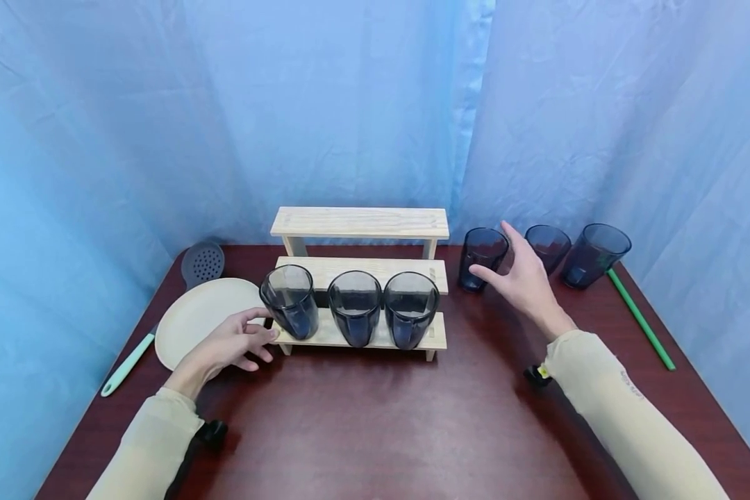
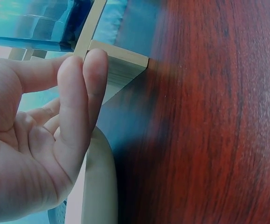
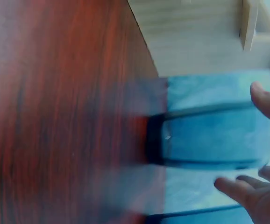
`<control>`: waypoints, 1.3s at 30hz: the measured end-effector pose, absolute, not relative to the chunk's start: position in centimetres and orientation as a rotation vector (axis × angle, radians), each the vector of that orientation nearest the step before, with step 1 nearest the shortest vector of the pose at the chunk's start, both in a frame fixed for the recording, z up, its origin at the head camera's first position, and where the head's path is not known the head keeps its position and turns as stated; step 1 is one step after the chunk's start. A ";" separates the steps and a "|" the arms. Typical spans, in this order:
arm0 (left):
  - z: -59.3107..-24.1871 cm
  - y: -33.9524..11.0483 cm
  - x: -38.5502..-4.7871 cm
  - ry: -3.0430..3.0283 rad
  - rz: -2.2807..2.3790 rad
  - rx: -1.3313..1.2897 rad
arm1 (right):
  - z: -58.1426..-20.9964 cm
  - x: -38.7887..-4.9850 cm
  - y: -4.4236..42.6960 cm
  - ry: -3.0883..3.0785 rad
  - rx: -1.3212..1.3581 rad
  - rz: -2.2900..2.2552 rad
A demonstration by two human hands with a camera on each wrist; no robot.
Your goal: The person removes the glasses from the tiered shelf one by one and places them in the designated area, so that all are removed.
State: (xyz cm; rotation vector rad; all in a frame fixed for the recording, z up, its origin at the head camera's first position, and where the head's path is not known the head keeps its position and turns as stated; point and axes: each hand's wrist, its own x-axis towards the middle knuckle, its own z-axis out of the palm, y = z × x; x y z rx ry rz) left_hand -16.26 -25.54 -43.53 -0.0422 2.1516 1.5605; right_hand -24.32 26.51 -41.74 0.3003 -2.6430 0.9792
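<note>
Currently my right grip is parted, thumb and fingers either side of the upright dark glass on the counter; my left grip sits relaxed beside the wooden rack.

The tumblers look like smooth, glossy, smoke-tinted glass. The tiered rack is pale, matt, bare-looking wood. The tabletop shows dark red wood grain under a soft sheen. At left, the plate looks smooth and matt; the slotted skimmer resembles matt plastic. Faintly shiny, creased cloth forms the far curtain.
</note>
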 end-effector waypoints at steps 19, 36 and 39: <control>-43.5 -25.6 -16.5 2.158 1.556 -0.047 | -37.8 -15.1 20.6 -2.322 0.918 1.800; -43.6 -25.6 -16.5 2.149 1.547 -0.066 | -40.0 -14.9 16.3 -2.355 0.745 2.038; -43.7 -25.6 -16.4 2.150 1.546 -0.059 | -40.2 -15.0 16.2 -2.347 0.746 2.079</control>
